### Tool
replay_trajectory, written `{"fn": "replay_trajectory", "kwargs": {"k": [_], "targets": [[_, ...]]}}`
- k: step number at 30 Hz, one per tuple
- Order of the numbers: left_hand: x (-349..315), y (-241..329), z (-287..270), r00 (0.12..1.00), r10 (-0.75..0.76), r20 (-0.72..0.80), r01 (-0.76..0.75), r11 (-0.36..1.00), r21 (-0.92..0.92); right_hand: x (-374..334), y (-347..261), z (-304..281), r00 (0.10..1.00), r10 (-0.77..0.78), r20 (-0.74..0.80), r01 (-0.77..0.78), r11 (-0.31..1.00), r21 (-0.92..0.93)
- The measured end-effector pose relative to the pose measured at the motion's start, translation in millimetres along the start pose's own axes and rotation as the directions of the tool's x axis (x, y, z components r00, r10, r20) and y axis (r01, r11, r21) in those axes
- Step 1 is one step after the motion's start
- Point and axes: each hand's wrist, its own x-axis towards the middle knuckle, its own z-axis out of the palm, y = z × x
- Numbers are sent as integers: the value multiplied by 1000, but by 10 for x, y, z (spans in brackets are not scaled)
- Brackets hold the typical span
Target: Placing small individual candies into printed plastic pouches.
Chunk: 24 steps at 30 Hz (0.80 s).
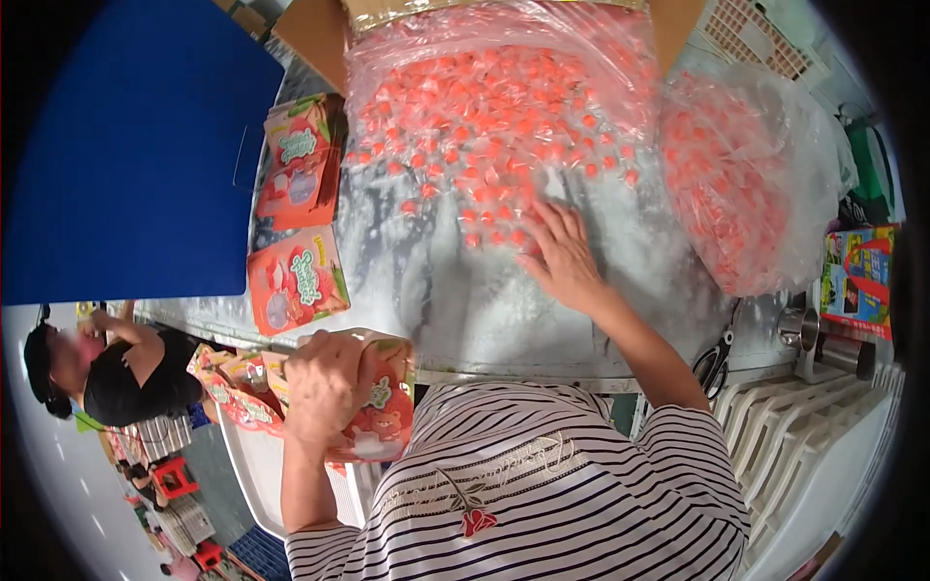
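Note:
My left hand [325,382] is closed over the top edge of a red-and-pink printed pouch [392,412] at the near table edge. More pouches [237,392] of the same print stand just left of it, over a white tray [250,465]. On the table lies my right hand [564,254], fingers stretched out and apart. Its fingertips touch or nearly touch a small cluster of red pieces in clear wrappers [496,215]. Those pieces spread back into a big heap [504,97] that spills from a plastic-lined cardboard box [668,34].
Flat pouches [298,276] and a stack of them [300,165] lie left, beside a large blue panel [145,155]. Right are a clear bag of red pieces [727,184], scissors [715,366], metal cups [797,327] and white racks [785,416]. A co-worker [140,373] is at far left.

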Motion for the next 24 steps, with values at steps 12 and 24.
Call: {"fn": "replay_trajectory", "kwargs": {"k": [12,24], "targets": [[-72,185,305,995,80,62,-63,968,-241,18,79,-306,835,528,154,-501,614,610],[-275,192,378,992,-122,14,122,967,-225,111,-385,3,993,-16,114,-16,960,279]]}}
